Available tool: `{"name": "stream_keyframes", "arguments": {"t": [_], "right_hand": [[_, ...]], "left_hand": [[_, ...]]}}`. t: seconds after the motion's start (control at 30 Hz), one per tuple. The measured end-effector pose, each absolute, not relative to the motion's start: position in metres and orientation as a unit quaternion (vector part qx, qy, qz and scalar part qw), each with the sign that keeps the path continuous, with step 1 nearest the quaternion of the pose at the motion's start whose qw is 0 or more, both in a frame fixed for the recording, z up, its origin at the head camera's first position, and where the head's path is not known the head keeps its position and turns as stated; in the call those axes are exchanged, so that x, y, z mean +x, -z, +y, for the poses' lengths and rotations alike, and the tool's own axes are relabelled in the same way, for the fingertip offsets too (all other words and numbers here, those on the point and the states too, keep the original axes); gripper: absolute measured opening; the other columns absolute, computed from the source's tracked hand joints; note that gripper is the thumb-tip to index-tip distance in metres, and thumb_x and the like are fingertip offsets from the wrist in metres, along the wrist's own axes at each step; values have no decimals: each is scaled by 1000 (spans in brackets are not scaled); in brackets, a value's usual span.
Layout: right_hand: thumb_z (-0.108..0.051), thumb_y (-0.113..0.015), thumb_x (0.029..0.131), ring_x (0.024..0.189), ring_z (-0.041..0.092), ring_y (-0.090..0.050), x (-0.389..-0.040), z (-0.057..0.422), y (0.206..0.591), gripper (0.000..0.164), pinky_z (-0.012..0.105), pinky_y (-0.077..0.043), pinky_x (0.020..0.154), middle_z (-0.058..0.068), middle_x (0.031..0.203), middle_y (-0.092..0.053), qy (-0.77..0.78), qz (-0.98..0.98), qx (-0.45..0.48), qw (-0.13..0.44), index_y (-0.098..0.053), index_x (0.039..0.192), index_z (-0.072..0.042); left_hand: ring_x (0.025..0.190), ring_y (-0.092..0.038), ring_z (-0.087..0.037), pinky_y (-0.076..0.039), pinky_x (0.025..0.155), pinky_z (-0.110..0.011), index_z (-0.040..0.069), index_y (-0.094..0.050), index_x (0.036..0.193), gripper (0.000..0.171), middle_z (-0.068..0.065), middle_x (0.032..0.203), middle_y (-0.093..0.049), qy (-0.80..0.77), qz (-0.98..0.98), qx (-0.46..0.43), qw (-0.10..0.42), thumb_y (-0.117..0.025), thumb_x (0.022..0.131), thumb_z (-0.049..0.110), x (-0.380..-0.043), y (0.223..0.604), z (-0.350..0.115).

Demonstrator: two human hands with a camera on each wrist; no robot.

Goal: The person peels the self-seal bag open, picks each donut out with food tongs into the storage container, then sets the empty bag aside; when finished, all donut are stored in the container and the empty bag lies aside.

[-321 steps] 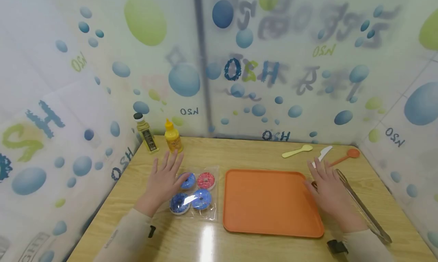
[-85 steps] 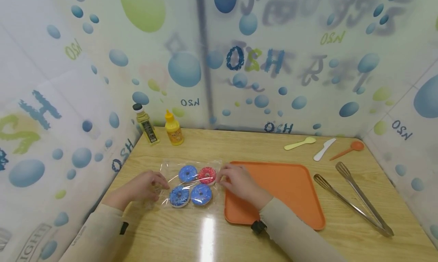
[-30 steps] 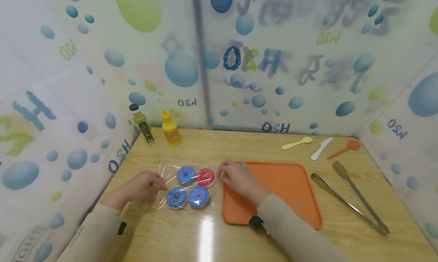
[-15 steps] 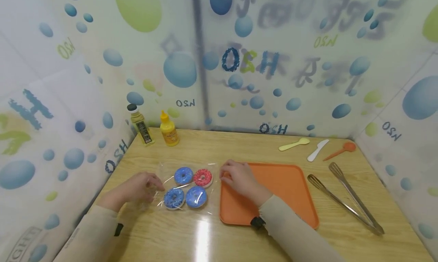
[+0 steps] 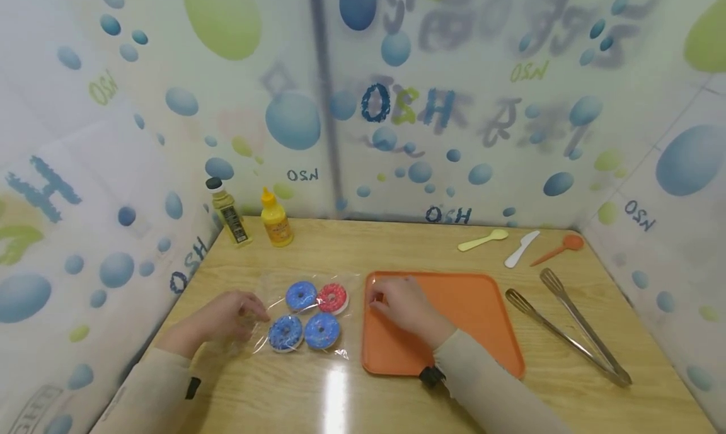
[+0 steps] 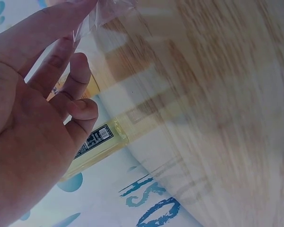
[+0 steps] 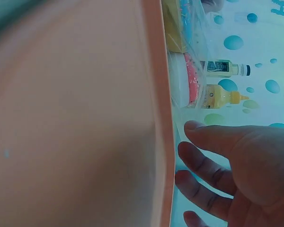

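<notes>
Through the clear bag (image 5: 350, 320) I log three blue doughnuts (image 5: 323, 339), the lower-left one more darkly flecked, and one pinkish-red doughnut (image 5: 340, 296), white-flecked over a white base. Tray (image 5: 465, 320): plain orange. Desk (image 5: 272, 393): pale yellow-brown wood grain. I note a yellow bottle (image 5: 277, 227), a black-capped bottle (image 5: 231, 217) with pale-yellow contents, yellow spoon (image 5: 483, 240), white knife (image 5: 522, 249), orange spoon (image 5: 558, 249), silver tongs (image 5: 587, 353). Sleeves (image 5: 488, 377): cream. Wall (image 5: 391, 198): whitish, blue and green dots.
</notes>
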State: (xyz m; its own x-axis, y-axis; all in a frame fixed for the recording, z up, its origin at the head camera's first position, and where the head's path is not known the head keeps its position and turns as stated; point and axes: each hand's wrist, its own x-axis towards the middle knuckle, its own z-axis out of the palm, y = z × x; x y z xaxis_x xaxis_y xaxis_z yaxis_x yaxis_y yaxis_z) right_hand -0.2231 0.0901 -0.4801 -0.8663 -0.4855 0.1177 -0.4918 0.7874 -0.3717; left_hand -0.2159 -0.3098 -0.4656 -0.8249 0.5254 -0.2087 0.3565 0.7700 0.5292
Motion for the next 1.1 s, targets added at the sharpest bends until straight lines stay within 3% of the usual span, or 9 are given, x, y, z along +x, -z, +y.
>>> {"name": "stream_keyframes", "arguments": {"t": [0.37, 0.73, 1.1], "right_hand": [[-25, -74, 97, 93, 12, -69, -216, 96, 486, 4, 49, -47, 95, -14, 94, -75, -219, -943, 251, -4, -76, 95, -27], [-37, -74, 96, 92, 13, -66, -204, 86, 469, 14, 38, -54, 86, -8, 104, -71, -193, -949, 250, 22, -78, 101, -25], [-32, -82, 90, 84, 13, -59, -199, 84, 471, 14, 35, -50, 79, -6, 96, -68, -194, -950, 247, -2, -77, 99, -23]], "left_hand": [[113, -65, -31, -52, 99, -58, 24, -80, 102, 38, 0, 115, -71, -242, 926, 222, 189, -86, 75, -1, -214, 467, -309], [113, -65, -28, -52, 100, -56, 22, -80, 106, 38, 1, 116, -71, -242, 929, 218, 177, -86, 75, 1, -213, 469, -305], [109, -64, -22, -54, 96, -50, 25, -79, 108, 39, 4, 115, -72, -230, 931, 227, 172, -84, 77, 2, -214, 468, -297]]}}
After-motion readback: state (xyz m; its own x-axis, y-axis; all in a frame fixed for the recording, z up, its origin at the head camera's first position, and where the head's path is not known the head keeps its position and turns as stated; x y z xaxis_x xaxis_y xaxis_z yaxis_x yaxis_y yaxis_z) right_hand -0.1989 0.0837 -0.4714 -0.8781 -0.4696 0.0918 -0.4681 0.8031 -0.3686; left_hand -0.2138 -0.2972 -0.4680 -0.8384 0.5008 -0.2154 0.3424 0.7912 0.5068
